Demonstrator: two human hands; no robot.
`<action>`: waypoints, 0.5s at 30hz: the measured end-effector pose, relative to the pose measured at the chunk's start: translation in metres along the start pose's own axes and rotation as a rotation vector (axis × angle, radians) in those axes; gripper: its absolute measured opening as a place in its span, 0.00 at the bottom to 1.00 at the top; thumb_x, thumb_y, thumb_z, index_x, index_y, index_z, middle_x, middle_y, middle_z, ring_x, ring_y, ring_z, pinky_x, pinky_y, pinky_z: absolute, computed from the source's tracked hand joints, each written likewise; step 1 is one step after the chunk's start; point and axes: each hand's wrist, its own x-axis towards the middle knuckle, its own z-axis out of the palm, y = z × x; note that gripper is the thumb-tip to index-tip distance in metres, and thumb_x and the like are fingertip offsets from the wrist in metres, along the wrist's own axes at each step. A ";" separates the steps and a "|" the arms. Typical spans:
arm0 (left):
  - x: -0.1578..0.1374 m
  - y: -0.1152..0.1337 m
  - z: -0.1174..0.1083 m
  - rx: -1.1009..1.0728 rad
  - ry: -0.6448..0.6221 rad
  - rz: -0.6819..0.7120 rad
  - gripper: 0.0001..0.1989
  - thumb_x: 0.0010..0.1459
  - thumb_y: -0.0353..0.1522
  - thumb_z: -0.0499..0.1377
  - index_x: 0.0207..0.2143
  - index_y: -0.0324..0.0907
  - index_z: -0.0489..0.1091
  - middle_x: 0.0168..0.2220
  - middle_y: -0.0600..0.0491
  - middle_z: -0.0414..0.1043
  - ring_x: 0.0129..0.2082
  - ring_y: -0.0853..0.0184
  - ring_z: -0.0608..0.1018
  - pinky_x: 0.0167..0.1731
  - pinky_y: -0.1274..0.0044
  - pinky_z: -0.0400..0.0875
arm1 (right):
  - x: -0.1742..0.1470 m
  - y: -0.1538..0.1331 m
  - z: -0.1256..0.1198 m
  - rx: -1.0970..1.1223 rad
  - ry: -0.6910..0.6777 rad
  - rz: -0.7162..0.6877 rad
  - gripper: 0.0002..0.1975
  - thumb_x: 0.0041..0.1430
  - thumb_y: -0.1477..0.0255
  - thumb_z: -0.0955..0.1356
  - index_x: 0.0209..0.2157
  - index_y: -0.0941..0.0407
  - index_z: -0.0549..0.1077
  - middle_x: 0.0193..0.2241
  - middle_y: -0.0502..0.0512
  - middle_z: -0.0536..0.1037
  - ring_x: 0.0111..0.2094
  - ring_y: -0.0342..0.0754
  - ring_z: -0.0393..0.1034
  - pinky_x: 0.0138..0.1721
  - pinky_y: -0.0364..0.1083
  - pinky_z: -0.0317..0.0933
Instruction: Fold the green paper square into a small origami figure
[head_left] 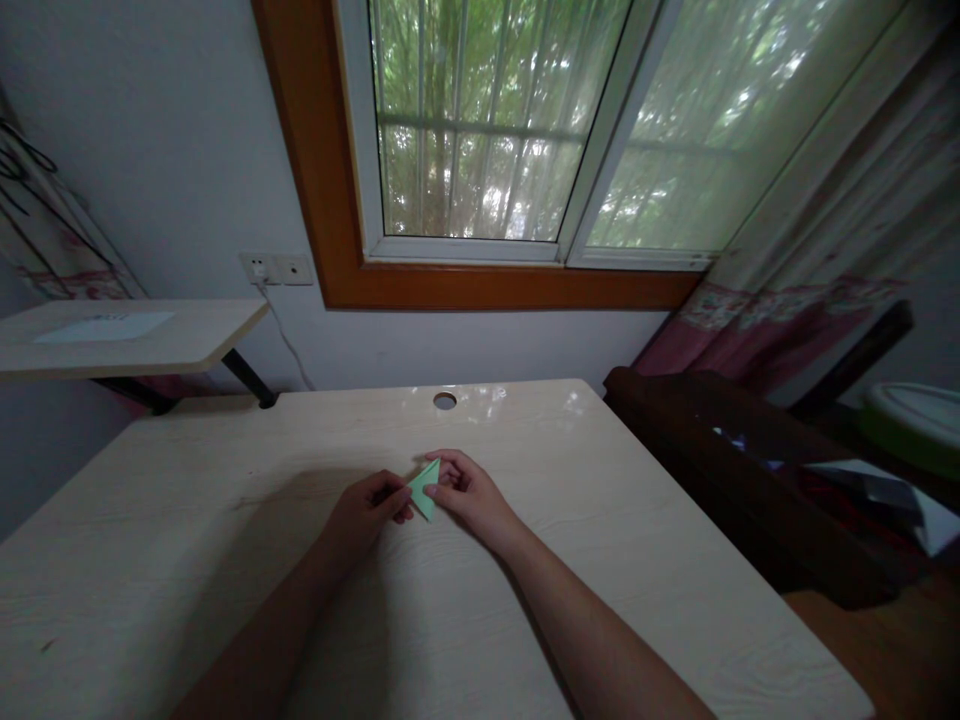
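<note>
A small piece of folded green paper [424, 486], roughly triangular, is held just above the desk between both hands. My left hand [377, 502] pinches its left corner between thumb and fingers. On the other side, my right hand [466, 490] grips it with the thumb across the near face and the fingers behind. The paper's lower point hangs free between the hands. Parts of its edges are hidden by the fingertips.
The pale wooden desk [600, 560] has a round cable hole [445, 401] near its back edge. A raised shelf [135, 335] with a sheet on it stands at the left. Beyond the right edge is dark wooden furniture [720, 480]. A window [487, 130] is ahead.
</note>
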 end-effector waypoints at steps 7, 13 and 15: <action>0.001 -0.003 0.000 -0.056 0.013 -0.015 0.11 0.56 0.38 0.61 0.32 0.39 0.71 0.24 0.54 0.75 0.26 0.68 0.75 0.31 0.76 0.70 | 0.001 0.001 -0.001 0.001 0.018 -0.008 0.21 0.49 0.68 0.75 0.46 0.53 0.72 0.30 0.48 0.72 0.31 0.43 0.67 0.34 0.43 0.60; 0.002 0.000 -0.003 -0.216 0.095 -0.036 0.12 0.59 0.39 0.58 0.35 0.39 0.71 0.29 0.52 0.75 0.28 0.68 0.76 0.31 0.77 0.71 | 0.002 0.000 -0.001 -0.012 0.050 -0.003 0.23 0.47 0.66 0.75 0.46 0.53 0.72 0.29 0.48 0.72 0.31 0.43 0.66 0.34 0.43 0.60; 0.001 0.002 -0.004 -0.206 0.089 -0.041 0.12 0.59 0.39 0.57 0.33 0.39 0.72 0.29 0.52 0.74 0.28 0.68 0.76 0.31 0.77 0.70 | 0.002 0.000 -0.001 -0.012 0.050 -0.005 0.23 0.47 0.66 0.75 0.46 0.53 0.72 0.29 0.48 0.72 0.31 0.43 0.66 0.34 0.44 0.60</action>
